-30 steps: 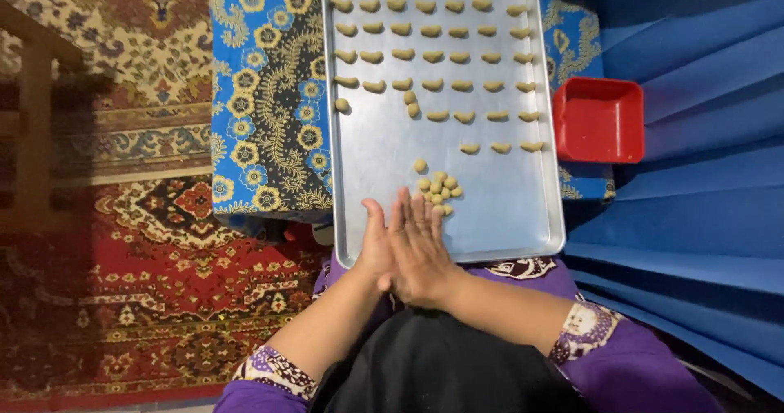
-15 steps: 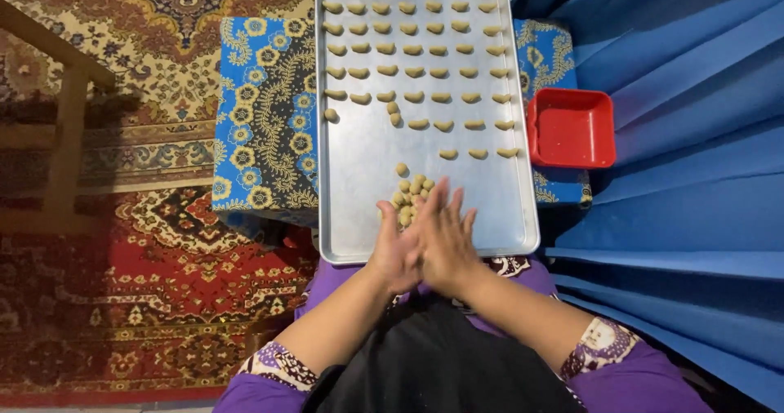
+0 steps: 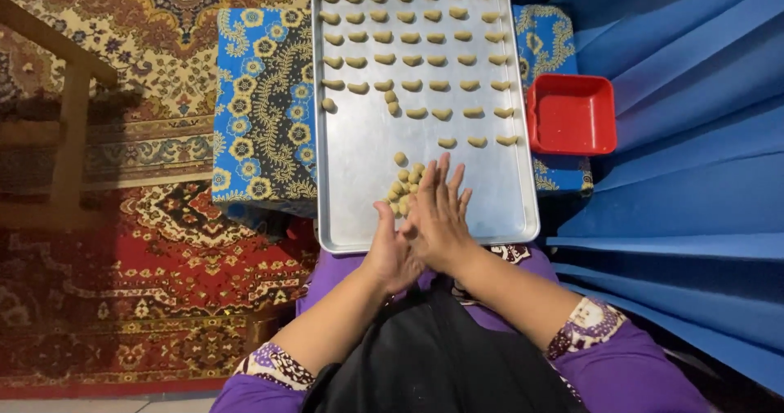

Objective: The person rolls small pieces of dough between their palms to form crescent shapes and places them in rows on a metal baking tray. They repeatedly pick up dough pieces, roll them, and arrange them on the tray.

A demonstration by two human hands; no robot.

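Dough pieces (image 3: 408, 58) on tray (image 3: 359, 160)

Person's clothing, head view

Purple long-sleeved top; left sleeve (image 3: 269, 372) and right sleeve (image 3: 612, 356) pushed up the forearm, each ending in a patterned cuff of white, dark and orange-brown motifs; same patterned trim shows at the garment's hem near the lap; black cloth (image 3: 433, 356) over the chest and middle; left hand (image 3: 392, 250) and right hand (image 3: 437, 213) bare, no rings or watch seen.
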